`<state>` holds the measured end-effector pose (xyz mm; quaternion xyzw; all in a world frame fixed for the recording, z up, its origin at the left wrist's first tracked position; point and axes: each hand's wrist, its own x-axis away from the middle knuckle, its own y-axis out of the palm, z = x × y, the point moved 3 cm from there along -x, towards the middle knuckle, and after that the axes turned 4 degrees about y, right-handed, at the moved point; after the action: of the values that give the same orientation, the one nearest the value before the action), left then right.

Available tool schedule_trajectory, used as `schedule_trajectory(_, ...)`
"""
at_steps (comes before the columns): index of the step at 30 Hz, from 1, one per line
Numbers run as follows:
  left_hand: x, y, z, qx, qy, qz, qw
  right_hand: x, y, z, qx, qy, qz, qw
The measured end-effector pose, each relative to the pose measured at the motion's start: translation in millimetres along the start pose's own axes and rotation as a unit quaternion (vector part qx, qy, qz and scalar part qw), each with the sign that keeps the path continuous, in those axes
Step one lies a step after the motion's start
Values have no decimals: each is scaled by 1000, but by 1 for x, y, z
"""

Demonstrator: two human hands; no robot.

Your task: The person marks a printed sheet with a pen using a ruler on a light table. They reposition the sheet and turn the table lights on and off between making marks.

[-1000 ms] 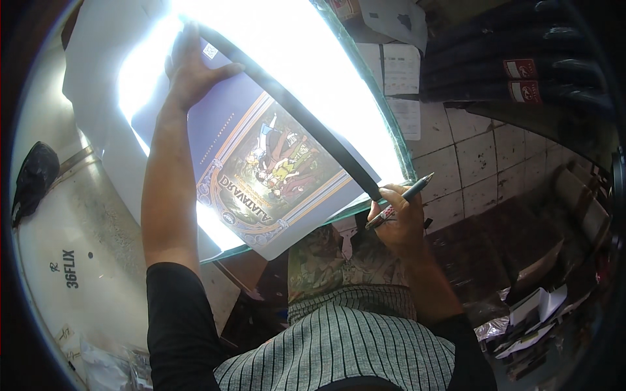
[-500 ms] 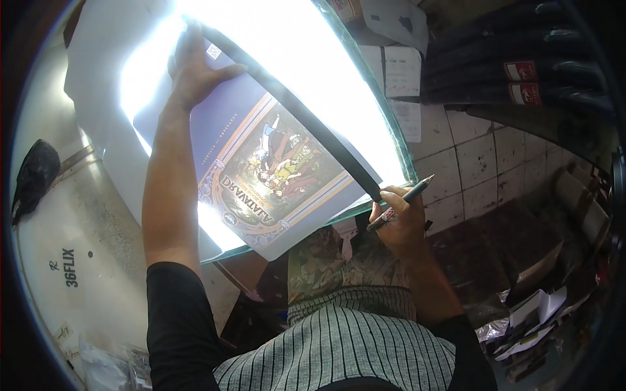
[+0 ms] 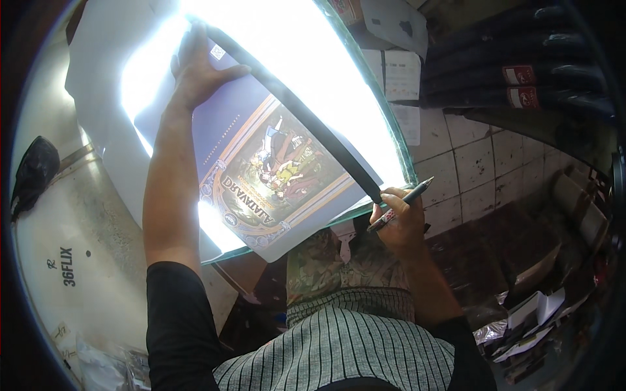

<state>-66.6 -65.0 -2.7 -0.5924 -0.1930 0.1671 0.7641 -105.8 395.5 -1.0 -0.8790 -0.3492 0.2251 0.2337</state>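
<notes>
Sheet (image 3: 274,173) touched by left hand (image 3: 199,73), spread wide, eleven o'clock — pen (image 3: 418,189) gripped, strip (image 3: 319,131) touched by right hand (image 3: 401,221), four o'clock.

Turned slightly clockwise since a second ago, across the whole view. Shows the left hand (image 3: 199,75), the printed sheet (image 3: 280,163) beneath and the black bar (image 3: 306,119) a little farther right than before. Puts the right hand (image 3: 399,223) and the pen (image 3: 419,189) a touch lower. Also drops the papers (image 3: 402,75) and red labels (image 3: 519,74) at upper right slightly, while lifting the black bag (image 3: 34,171) at far left. Too slight to tell any separate sliding of the sheet.
</notes>
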Motion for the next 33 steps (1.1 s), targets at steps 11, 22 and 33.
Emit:
schedule_trajectory(11,0,-5,-7,-33,6,18,999,-9,2,-1,-17,1,-14,1000)
schedule_trajectory(22,8,-3,10,-20,-48,-28,998,6,6,2,56,-30,-9,998)
schedule_trajectory(33,4,-1,4,-23,-46,-44,998,6,4,1,33,7,-30,999)
